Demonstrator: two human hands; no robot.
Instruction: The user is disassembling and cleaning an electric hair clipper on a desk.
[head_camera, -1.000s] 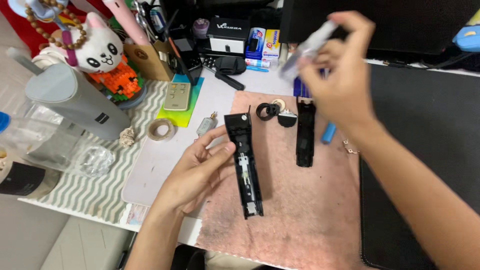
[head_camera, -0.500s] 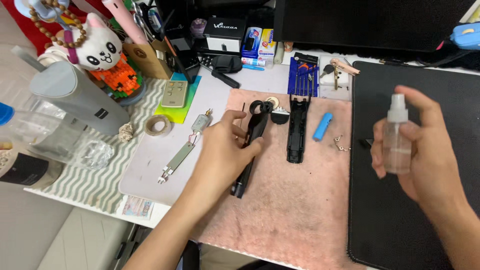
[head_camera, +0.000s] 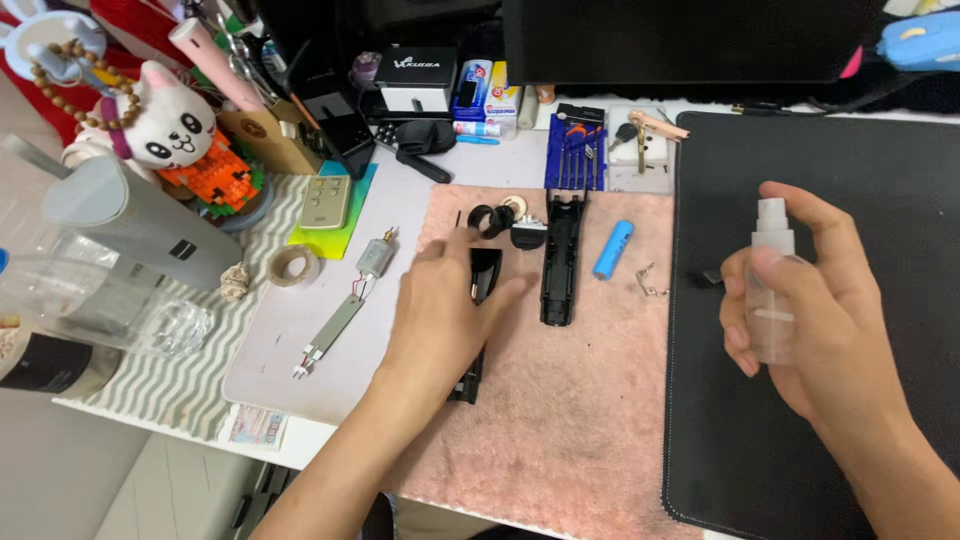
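Right hand (head_camera: 820, 300) grips a spray bottle (head_camera: 771, 290); left hand (head_camera: 445, 315) lies flat, unclenched, on the black casing (head_camera: 484, 275). Spraying could wet the motor (head_camera: 375, 257) beside that palm.

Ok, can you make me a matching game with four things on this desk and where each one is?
Things:
1. clear spray bottle
2. black casing half
3. blue battery
4. roll of tape

Places:
A. on the pink mat, between the other black casing half and the black mat
B. held upright in the right hand
C. on the pale mat, near the striped cloth
D. under the left hand

Pairs: 1-B, 2-D, 3-A, 4-C
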